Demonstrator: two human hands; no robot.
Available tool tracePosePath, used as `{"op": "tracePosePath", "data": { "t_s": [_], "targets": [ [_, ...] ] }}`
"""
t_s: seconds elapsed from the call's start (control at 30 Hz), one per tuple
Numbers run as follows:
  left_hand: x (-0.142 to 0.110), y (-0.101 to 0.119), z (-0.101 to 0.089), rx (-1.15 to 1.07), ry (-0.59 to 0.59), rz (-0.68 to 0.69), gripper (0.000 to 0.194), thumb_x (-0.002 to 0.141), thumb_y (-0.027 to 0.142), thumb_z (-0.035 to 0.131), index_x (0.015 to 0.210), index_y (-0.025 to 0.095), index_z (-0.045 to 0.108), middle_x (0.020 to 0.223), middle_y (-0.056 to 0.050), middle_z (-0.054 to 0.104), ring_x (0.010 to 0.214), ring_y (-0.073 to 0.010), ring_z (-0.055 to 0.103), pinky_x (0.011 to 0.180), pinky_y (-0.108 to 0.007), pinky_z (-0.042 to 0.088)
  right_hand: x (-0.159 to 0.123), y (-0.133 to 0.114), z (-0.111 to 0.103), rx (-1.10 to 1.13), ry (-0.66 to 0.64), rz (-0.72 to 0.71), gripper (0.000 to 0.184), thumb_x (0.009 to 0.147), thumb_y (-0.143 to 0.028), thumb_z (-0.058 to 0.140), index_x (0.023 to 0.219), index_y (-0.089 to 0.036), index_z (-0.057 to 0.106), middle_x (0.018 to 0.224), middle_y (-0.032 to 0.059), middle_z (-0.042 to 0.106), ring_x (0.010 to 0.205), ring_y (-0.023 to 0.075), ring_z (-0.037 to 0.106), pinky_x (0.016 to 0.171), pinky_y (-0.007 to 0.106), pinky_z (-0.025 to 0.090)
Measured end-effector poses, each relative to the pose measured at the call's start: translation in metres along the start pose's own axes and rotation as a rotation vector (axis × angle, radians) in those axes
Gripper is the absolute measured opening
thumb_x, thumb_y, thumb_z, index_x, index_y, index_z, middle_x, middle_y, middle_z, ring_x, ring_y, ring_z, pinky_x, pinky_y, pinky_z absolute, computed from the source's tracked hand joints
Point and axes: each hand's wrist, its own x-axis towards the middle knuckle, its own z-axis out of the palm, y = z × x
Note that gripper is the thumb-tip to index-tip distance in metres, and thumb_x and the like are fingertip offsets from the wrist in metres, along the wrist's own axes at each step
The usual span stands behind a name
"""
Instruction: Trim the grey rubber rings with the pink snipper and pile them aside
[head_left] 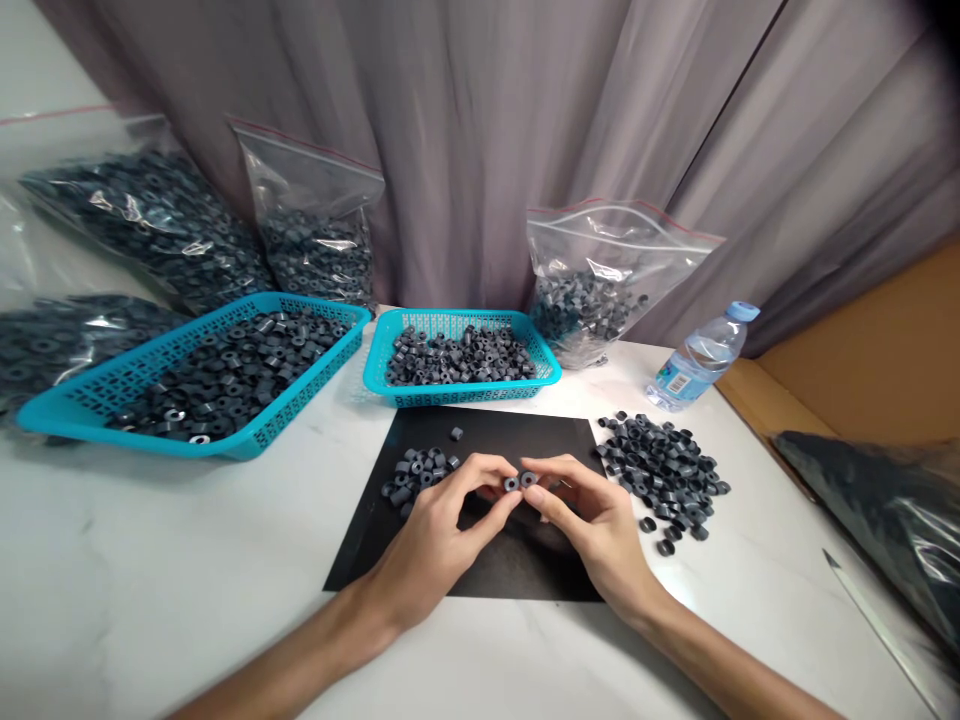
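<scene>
I see the left hand (441,528) with thumb and finger pinched narrowly on the left ring (511,484), and the right hand (602,515) pinching in the same way the right ring (529,480). Both are over the black sheet (517,575), side by side, their holes looking to its near edge; whether they touch, I cannot tell exactly. The small pile (409,478) lies just beside the left hand, while the big pile (664,468) is nearer to the right hand.

Grey-mauve curtains (465,150) hang in deep vertical folds behind a white, faintly veined worktop (187,560), with a pale wall (22,50) at far left, brown cardboard (862,340) at right, and soft light glossing the worktop's surface.
</scene>
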Motion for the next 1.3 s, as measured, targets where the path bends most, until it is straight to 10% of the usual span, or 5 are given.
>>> {"op": "tracePosePath", "data": {
  "t_s": [0.67,1.3],
  "targets": [
    [0.0017,0.0023,0.0041,0.042,0.005,-0.103,0.011,0.095,0.031,0.058,0.106,0.029,0.054,0.096,0.005,0.075,0.091,-0.0141,0.074,0.077,-0.021,0.054,0.0043,-0.0004,-0.0011,0.135,-0.070,0.095,0.024,0.084,-0.038,0.073,0.104,-0.023,0.075,0.092,0.0033,0.060,0.071,0.0134,0.058,0.049,0.021,0.051],
    [0.0001,0.0000,0.0042,0.353,0.120,0.133,0.007,0.094,0.028,0.062,0.099,0.023,0.063,0.083,0.002,0.059,0.077,-0.0141,0.061,0.072,-0.027,0.047,0.0059,0.0029,-0.0020,0.162,-0.028,0.179,0.023,0.082,-0.037,0.077,0.098,-0.021,0.075,0.065,-0.0035,0.056,0.054,0.0076,0.048,0.045,0.018,0.040]
  ]
}}
